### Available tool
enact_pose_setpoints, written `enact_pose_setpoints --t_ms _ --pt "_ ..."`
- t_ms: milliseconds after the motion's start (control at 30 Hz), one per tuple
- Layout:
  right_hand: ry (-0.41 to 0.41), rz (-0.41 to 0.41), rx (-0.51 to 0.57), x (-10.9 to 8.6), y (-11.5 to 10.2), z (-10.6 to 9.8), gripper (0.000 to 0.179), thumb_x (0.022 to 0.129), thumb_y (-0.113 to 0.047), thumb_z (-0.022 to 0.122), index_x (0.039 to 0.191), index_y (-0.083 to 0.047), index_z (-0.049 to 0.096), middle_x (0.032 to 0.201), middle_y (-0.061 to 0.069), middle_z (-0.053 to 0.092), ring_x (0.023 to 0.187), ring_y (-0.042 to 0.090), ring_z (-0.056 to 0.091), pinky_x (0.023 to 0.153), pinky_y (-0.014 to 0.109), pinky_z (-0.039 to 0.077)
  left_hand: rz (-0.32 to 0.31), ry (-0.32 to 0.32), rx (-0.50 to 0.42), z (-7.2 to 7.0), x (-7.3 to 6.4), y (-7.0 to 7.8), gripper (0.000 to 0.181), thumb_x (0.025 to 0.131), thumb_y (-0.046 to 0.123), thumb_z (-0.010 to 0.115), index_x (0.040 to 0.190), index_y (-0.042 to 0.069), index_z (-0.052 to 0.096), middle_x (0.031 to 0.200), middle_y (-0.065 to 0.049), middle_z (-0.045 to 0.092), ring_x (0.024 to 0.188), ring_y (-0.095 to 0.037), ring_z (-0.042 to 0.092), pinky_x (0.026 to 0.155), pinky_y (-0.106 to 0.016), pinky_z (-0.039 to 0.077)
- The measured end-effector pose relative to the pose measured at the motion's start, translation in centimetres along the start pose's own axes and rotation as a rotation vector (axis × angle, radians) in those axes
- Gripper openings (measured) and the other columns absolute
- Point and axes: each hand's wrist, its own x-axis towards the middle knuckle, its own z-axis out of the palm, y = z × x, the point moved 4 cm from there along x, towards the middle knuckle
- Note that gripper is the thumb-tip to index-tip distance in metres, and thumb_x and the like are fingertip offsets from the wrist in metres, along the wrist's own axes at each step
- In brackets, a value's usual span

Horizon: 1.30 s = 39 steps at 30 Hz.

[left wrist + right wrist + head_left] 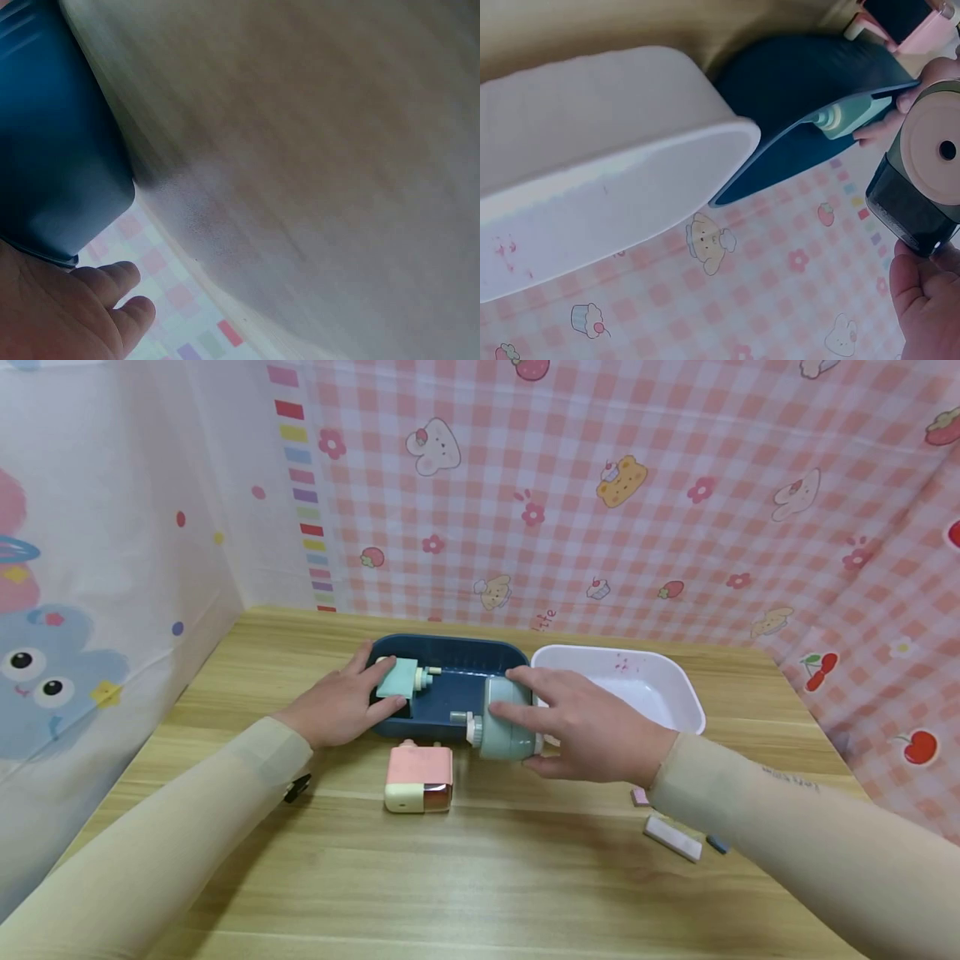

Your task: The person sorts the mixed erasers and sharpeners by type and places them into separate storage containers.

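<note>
In the head view my left hand (pixel 337 702) pinches a mint pencil sharpener (pixel 397 678) between thumb and fingers, inside the left end of a navy tray (pixel 450 727). The sharpener's crank points right. My right hand (pixel 581 727) grips a grey-green pencil sharpener (pixel 506 727), held over the tray's right end. Its pale round face with a dark hole and its dark see-through drawer (pixel 907 199) show in the right wrist view. A pink and cream pencil sharpener (pixel 418 777) stands on the table in front of the tray.
To the right of the navy tray stands a white tray (pixel 693 706), close beside it. A white block (pixel 672 837), a pink block (pixel 640 797) and a blue block (pixel 717 843) lie near my right forearm. A patterned cloth (pixel 525 527) hangs behind the wooden table (pixel 525 877).
</note>
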Motion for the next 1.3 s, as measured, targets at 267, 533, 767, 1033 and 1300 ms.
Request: enact_pose_setpoints --t_ms 267,533,767,1033,1300 --pt "-0.057 0.060 0.013 1.2 1.2 0.5 0.077 0.079 -0.041 0.093 0.147 -0.025 0.061 0.149 0.019 0.055 0.126 0.035 0.061 0.109 0.050 0.055 -0.006 0.003 0.006 -0.1 0.0 0.1 0.083 0.107 0.063 0.044 0.170 0.014 0.021 0.176 -0.026 -0.002 0.152 -0.056 0.033 0.124 -0.069 0.029" --pt "-0.071 0.059 0.024 2.6 2.1 1.3 0.074 0.082 -0.039 0.091 0.148 -0.023 0.060 0.152 0.022 0.052 0.129 0.036 0.060 0.111 0.052 0.053 -0.007 0.008 -0.003 0.0 0.0 0.1 0.085 0.106 0.065 0.043 0.170 0.014 0.021 0.176 -0.025 -0.002 0.152 -0.056 0.033 0.124 -0.069 0.030" --pt "-0.130 0.110 0.037 3.7 2.9 1.9 0.074 0.085 -0.040 0.088 0.151 -0.024 0.058 0.158 0.021 0.048 0.138 0.037 0.055 0.117 0.052 0.049 -0.009 0.004 -0.001 0.0 0.0 -0.1 0.086 0.105 0.068 0.041 0.170 0.014 0.020 0.176 -0.025 -0.003 0.153 -0.056 0.032 0.125 -0.069 0.028" --pt "-0.202 0.165 0.042 5.1 3.5 2.8 0.076 0.088 -0.041 0.086 0.155 -0.027 0.054 0.163 0.022 0.044 0.147 0.038 0.049 0.121 0.052 0.044 -0.013 0.001 -0.007 -0.1 0.0 0.0 0.087 0.105 0.069 0.041 0.170 0.015 0.020 0.177 -0.024 -0.003 0.152 -0.056 0.033 0.124 -0.070 0.029" --pt "-0.296 0.209 0.049 6.6 4.0 4.2 0.076 0.091 -0.045 0.081 0.159 -0.030 0.049 0.168 0.019 0.038 0.151 0.038 0.044 0.124 0.052 0.041 -0.001 0.000 -0.007 0.0 0.0 -0.1 0.088 0.104 0.071 0.039 0.170 0.015 0.020 0.176 -0.024 -0.004 0.152 -0.056 0.033 0.124 -0.069 0.029"
